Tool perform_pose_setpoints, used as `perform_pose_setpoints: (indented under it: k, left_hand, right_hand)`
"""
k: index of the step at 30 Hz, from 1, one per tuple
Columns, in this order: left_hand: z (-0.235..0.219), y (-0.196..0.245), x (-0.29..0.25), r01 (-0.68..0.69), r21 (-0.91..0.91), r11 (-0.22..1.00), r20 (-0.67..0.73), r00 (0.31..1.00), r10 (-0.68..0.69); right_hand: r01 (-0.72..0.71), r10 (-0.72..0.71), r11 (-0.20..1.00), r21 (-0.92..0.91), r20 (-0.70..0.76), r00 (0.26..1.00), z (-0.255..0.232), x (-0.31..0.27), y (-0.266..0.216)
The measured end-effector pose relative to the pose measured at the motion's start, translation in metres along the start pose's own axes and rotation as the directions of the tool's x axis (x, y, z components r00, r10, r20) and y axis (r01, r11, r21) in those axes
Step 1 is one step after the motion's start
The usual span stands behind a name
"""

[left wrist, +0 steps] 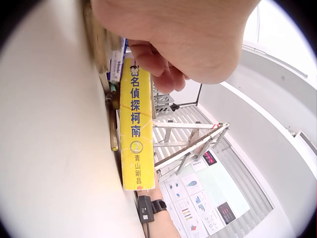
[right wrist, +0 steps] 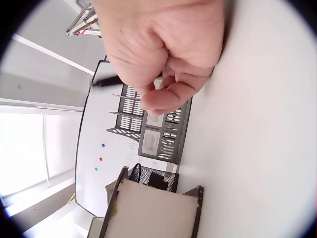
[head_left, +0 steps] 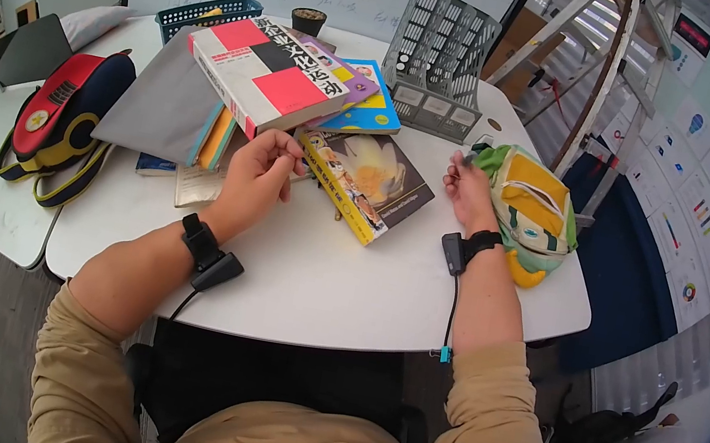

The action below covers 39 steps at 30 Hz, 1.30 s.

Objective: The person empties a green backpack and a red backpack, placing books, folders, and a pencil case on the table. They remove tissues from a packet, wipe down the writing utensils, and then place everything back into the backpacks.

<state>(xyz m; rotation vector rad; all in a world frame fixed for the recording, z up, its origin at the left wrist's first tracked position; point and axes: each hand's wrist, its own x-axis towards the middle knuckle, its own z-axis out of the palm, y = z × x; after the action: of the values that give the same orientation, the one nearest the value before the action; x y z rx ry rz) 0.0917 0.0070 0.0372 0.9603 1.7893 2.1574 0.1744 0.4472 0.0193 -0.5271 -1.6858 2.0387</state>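
Note:
My left hand [head_left: 257, 175] has its fingers loosely curled, near the upper spine end of a yellow-spined comic book [head_left: 367, 177]. In the left wrist view its fingers [left wrist: 166, 74] hang beside that spine, with nothing seen between them. Just beyond the hand, a thick red, white and black book [head_left: 267, 75] tops a pile. My right hand [head_left: 471, 192] is beside a green and yellow plush-like pouch [head_left: 534, 209]. Its thumb and fingers pinch a slim black pen-like thing [right wrist: 106, 82], which sticks out past the thumb; the rest is hidden in the hand.
Behind the books stand a grey file rack [head_left: 438, 62], a teal basket [head_left: 209, 17] and a small plant pot [head_left: 308, 21]. A grey folder [head_left: 159, 100] leans against the pile. A red and navy bag [head_left: 68, 113] sits at left. A stepladder [head_left: 599, 84] stands beyond the white table [head_left: 317, 281].

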Motion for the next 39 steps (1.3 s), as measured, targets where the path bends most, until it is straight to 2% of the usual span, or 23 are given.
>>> perform_pose_setpoints:
  k: [1,4,5,9,17,39]
  left_hand:
    - [0.000,-0.001,0.000,-0.003,-0.009,1.000,0.005,1.000,0.003]
    - [-0.002,-0.003,0.001,-0.009,-0.026,1.000,0.015,1.000,0.009]
    - [-0.002,-0.002,0.001,-0.006,-0.025,1.000,0.016,1.000,0.006]
    - [-0.001,-0.001,0.000,-0.014,-0.017,1.000,0.016,1.000,0.015]
    - [-0.001,0.000,0.000,-0.007,-0.028,1.000,0.016,1.000,0.007]
    - [-0.002,0.001,0.000,0.003,-0.017,1.000,0.021,1.000,-0.002]
  right_hand:
    - [-0.005,0.001,0.998,-0.059,-0.075,0.997,0.014,-0.013,-0.010]
    - [0.081,-0.082,0.997,-0.012,-0.058,0.995,0.004,0.000,0.002]
    - [0.055,-0.054,0.998,0.041,-0.024,0.998,-0.004,0.007,0.006]
    - [0.078,-0.079,0.997,-0.016,-0.053,0.995,0.002,0.002,0.005]
    - [0.065,-0.065,0.997,-0.027,0.013,0.998,-0.001,0.003,0.006]
    - [0.048,-0.048,0.998,-0.047,0.005,0.999,0.002,-0.002,0.001]
